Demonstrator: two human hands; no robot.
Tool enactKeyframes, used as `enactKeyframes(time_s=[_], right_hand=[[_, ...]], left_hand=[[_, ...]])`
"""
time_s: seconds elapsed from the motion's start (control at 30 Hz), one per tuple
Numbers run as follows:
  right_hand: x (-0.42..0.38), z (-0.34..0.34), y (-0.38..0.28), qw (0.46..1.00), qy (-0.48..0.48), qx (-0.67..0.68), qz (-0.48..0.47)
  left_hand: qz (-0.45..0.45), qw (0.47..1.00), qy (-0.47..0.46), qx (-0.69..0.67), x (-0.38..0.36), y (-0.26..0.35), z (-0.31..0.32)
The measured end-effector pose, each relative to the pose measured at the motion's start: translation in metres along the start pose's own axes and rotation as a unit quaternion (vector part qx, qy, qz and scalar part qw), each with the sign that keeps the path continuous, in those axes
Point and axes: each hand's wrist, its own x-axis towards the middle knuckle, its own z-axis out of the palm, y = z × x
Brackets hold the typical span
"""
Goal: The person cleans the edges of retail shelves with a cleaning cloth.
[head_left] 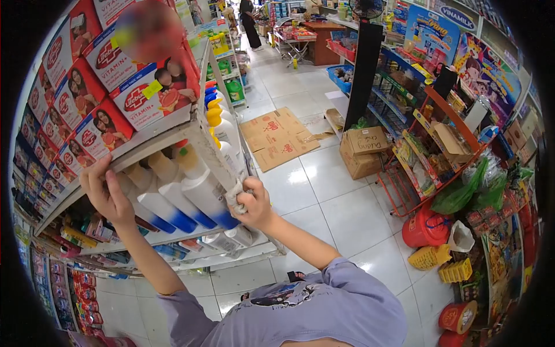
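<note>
My right hand [252, 202] is closed around a crumpled whitish cloth [236, 195], pressed against the corner post of a white metal shelf [215, 156]. My left hand [108, 189] rests with fingers apart at the front edge of the upper shelf, holding nothing that shows. Red and white soap boxes [144, 95] are stacked on that shelf, above my left hand. Below it, between my hands, white bottles with blue bases [199, 184] stand in a row. More bottles with yellow and blue tops [218, 118] line the side of the shelf.
Flattened cardboard [278, 137] lies on the tiled floor beyond the shelf. Cardboard boxes [363, 151], a red rack [399, 194], a red bucket [426, 226] and yellow packs [429, 257] stand at the right. A person in dark clothing [249, 24] is far down the aisle.
</note>
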Motion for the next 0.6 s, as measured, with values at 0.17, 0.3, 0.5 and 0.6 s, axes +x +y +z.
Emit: enactKeyframes(time_s=[0.17, 0.3, 0.5, 0.6], right_hand=[[-0.067, 0.001, 0.009, 0.997, -0.021, -0.038, 0.065], [-0.093, -0.004, 0.009, 0.992, -0.049, -0.045, 0.108], [0.010, -0.004, -0.001, 0.997, 0.012, 0.048, 0.054], [0.079, -0.005, -0.009, 0.989, 0.011, 0.128, 0.073]], left_hand=[[-0.045, 0.999, 0.003, -0.006, 0.004, 0.005, 0.000], [-0.043, 0.999, 0.026, -0.017, 0.005, 0.004, 0.005], [-0.065, 0.997, 0.030, -0.033, 0.006, 0.009, 0.002], [-0.055, 0.998, 0.018, -0.029, 0.008, 0.010, -0.001]])
